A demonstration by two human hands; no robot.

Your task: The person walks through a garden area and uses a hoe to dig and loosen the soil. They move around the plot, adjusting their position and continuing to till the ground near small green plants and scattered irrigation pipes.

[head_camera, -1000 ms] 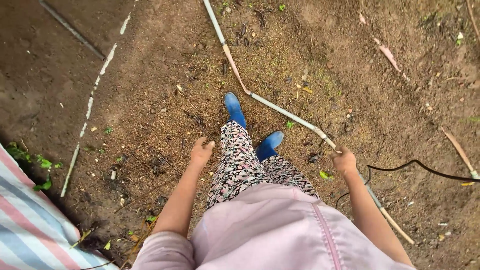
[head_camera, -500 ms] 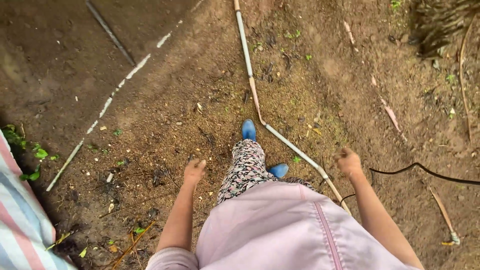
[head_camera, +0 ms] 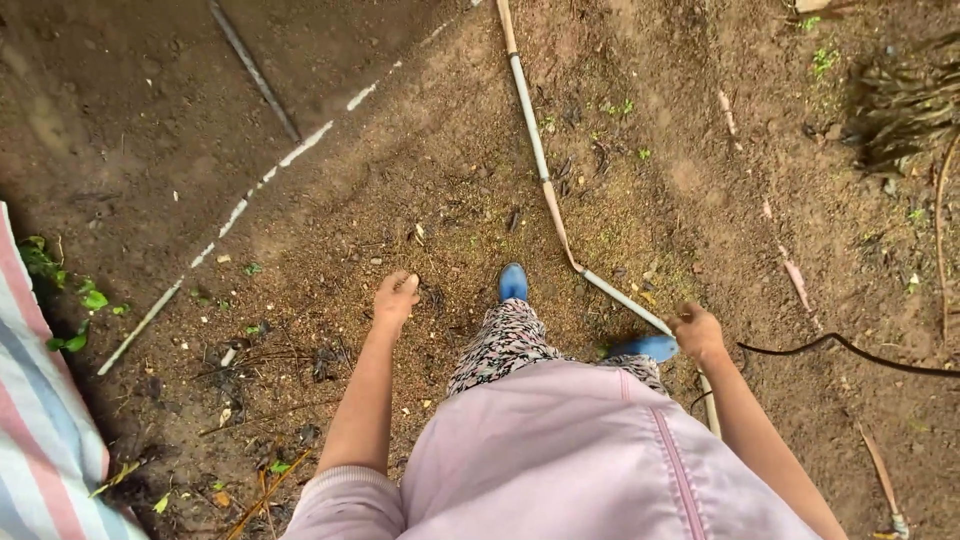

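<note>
In the head view, bare brown soil strewn with dry litter is seen from above, with a pink jacket (head_camera: 590, 460) filling the lower middle and patterned trousers (head_camera: 505, 340) below it ending in two blue shoes (head_camera: 513, 282). The left hand (head_camera: 395, 298) is held out over the ground in front of the body, its fingers curled loosely together into a soft fist; nothing is gripped by it and nothing is touched. The right hand (head_camera: 697, 332) is held low at the person's right side, its fingers likewise curled in; whether anything is clasped inside it cannot be told. A long pale pipe (head_camera: 545, 185) is laid across the soil from the top edge down towards the right shoe, and its lower stretch is seen passing just beside and under the right hand, though contact cannot be judged. A thin dark cable (head_camera: 850, 348) is curved over the ground to the right of that hand. A broken white line (head_camera: 250, 200) is marked diagonally across the darker soil at the left, and a striped cloth (head_camera: 35, 420) is seen at the lower left edge, with small green leaves (head_camera: 85, 300) beside it.
</note>
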